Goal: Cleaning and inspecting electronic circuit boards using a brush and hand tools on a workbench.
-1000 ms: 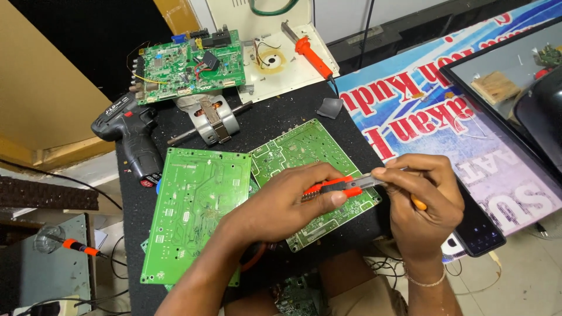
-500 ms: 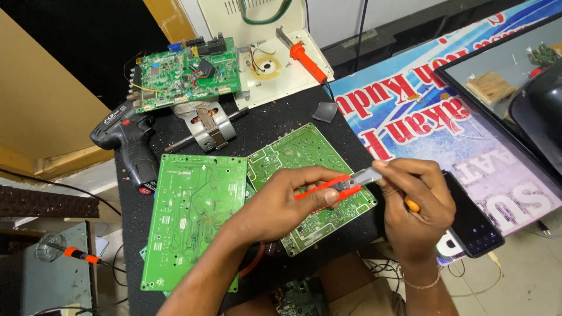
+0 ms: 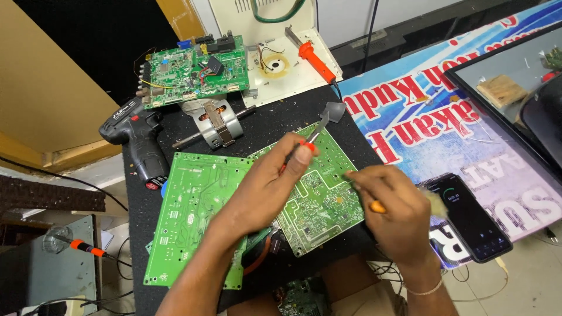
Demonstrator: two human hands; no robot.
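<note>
Left hand [image 3: 275,181] grips red-handled tool [image 3: 304,143] over board [image 3: 316,193] mid-tabletop | right hand [image 3: 392,205] closed on orange-handled tool [image 3: 377,206] | risk: tip slipping may scratch traces, board unclamped

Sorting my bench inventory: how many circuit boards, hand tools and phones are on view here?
Circuit boards: 3 (populated board, large bare board, board under the hands)
Hand tools: 3 (drill, soldering iron, tool in left hand)
Phones: 1 (phone)
Total: 7
</note>
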